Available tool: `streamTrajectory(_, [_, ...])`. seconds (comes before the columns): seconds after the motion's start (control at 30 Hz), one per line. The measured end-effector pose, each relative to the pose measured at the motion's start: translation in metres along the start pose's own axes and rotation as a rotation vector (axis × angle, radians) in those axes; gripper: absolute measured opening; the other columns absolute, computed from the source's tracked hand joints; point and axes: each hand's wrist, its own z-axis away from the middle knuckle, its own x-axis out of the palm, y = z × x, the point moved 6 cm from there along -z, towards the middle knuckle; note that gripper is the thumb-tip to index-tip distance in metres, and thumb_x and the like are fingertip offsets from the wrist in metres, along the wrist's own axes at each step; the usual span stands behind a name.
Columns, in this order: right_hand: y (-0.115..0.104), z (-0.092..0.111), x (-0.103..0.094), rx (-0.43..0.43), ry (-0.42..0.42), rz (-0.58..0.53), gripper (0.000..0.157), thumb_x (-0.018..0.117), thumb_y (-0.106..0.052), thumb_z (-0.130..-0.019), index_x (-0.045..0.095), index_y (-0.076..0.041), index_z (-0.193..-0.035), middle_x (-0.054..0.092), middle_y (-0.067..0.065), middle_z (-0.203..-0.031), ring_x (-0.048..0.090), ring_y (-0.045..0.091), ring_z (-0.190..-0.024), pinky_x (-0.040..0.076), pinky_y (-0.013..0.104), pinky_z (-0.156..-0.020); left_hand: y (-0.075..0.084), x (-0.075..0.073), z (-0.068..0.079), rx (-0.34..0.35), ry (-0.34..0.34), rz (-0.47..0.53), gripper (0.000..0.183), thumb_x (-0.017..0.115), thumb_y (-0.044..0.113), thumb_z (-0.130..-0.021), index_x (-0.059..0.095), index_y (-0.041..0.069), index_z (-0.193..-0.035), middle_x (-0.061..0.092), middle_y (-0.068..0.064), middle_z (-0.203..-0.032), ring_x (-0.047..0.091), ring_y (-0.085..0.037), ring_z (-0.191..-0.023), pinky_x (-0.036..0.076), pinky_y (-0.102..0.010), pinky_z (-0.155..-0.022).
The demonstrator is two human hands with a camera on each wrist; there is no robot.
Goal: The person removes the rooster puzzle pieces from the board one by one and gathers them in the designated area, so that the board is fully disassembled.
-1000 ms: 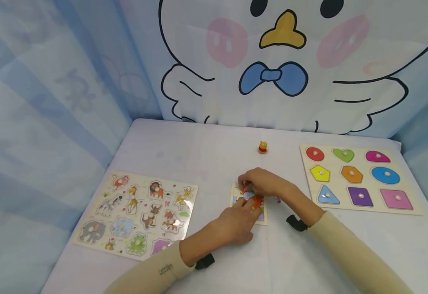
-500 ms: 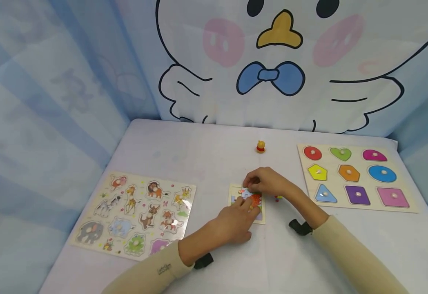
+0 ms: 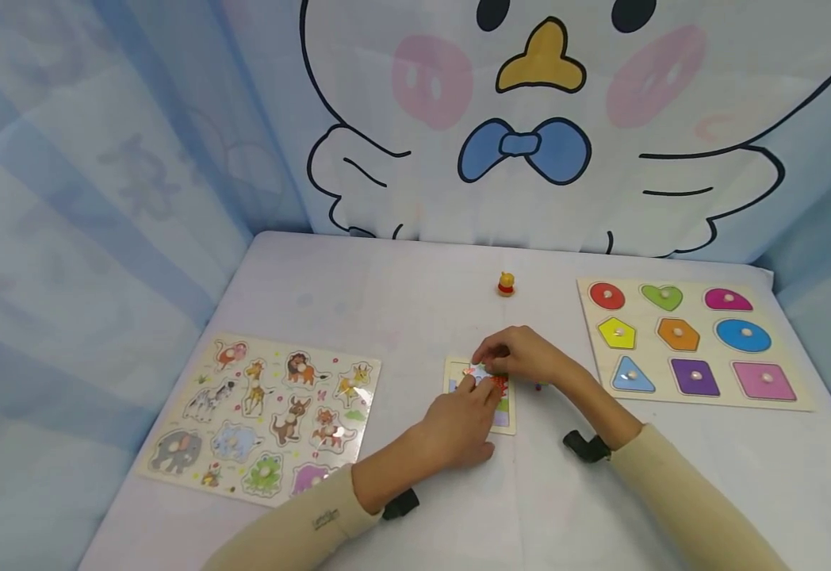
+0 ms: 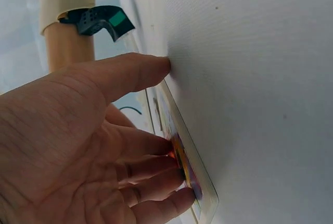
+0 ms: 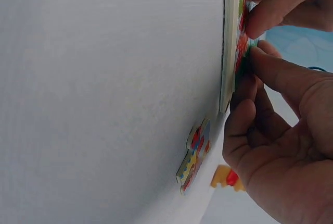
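A small jigsaw puzzle board with a pale wooden frame lies flat mid-table in the head view. My left hand rests on it, fingertips pressing on the picture, thumb on the tablecloth beside the frame in the left wrist view. At the board's far right corner, my right hand pinches the edge of a jigsaw puzzle piece between thumb and fingers; the hands hide much of it. A loose jigsaw puzzle piece, red, yellow and blue, lies on the cloth beside the right hand.
A yellow-and-red toy figure stands beyond the board. An animal knob puzzle lies at the left, partly under the left sleeve. A shape knob puzzle lies at the right. Printed curtains hang behind the table.
My left fingers have shifted slightly up over the picture. My right hand has moved a little to the right along the board's far edge and stays there, still pinching.
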Motion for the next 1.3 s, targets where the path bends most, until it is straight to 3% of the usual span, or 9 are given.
streamTrajectory(0.1, [-0.001, 0.001, 0.001, -0.009, 0.012, 0.013, 0.018, 0.066, -0.001, -0.090, 0.075, -0.012, -0.101, 0.063, -0.007, -0.080, 0.054, 0.014, -0.076, 0.046, 0.031, -0.071, 0.001, 0.000, -0.003, -0.017, 0.030, -0.064, 0.076, 0.057, 0.058, -0.091, 0.046, 0.006, -0.146, 0.040, -0.007, -0.142, 0.041, -0.020, -0.114, 0.048, -0.021, -0.081])
streamTrajectory(0.3, [0.000, 0.001, 0.000, -0.009, 0.039, 0.014, 0.017, 0.066, 0.001, -0.089, 0.074, -0.008, -0.101, 0.064, -0.006, -0.080, 0.056, 0.012, -0.075, 0.048, 0.030, -0.071, -0.001, -0.002, -0.007, -0.091, 0.066, -0.008, 0.073, 0.061, 0.055, -0.090, 0.049, 0.008, -0.144, 0.040, -0.006, -0.140, 0.043, -0.019, -0.112, 0.052, -0.023, -0.066])
streamTrajectory(0.63, [0.005, 0.005, 0.000, 0.041, 0.039, 0.004, 0.015, 0.064, -0.004, -0.090, 0.074, -0.015, -0.095, 0.064, -0.008, -0.078, 0.055, 0.015, -0.074, 0.046, 0.031, -0.068, 0.001, -0.004, -0.009, -0.076, 0.077, -0.014, 0.065, 0.062, 0.054, -0.090, 0.057, 0.010, -0.138, 0.045, -0.001, -0.132, 0.043, -0.022, -0.117, 0.055, -0.028, -0.066])
streamTrajectory(0.77, [0.005, 0.009, -0.002, 0.038, 0.050, -0.024, 0.014, 0.065, -0.007, -0.091, 0.075, -0.015, -0.097, 0.066, -0.009, -0.083, 0.056, 0.015, -0.077, 0.046, 0.032, -0.070, 0.000, -0.005, -0.009, -0.088, 0.074, 0.006, 0.067, 0.062, 0.054, -0.090, 0.056, 0.011, -0.140, 0.043, -0.001, -0.137, 0.043, -0.024, -0.118, 0.055, -0.029, -0.063])
streamTrajectory(1.03, [0.006, 0.016, -0.005, 0.028, 0.147, -0.074, 0.013, 0.067, -0.007, -0.091, 0.077, -0.012, -0.098, 0.070, -0.007, -0.087, 0.060, 0.013, -0.078, 0.048, 0.030, -0.073, -0.002, -0.005, -0.009, -0.119, 0.057, 0.052, 0.070, 0.061, 0.054, -0.091, 0.050, 0.011, -0.145, 0.040, -0.002, -0.138, 0.042, -0.024, -0.115, 0.054, -0.028, -0.060])
streamTrajectory(1.3, [0.024, 0.029, -0.019, 0.149, 0.242, -0.166, 0.008, 0.071, -0.016, -0.090, 0.076, -0.015, -0.096, 0.069, -0.003, -0.085, 0.060, 0.019, -0.077, 0.049, 0.032, -0.068, -0.001, -0.004, -0.007, -0.121, 0.069, 0.042, 0.062, 0.063, 0.053, -0.090, 0.058, 0.014, -0.137, 0.045, 0.001, -0.127, 0.044, -0.021, -0.103, 0.050, -0.026, -0.052])
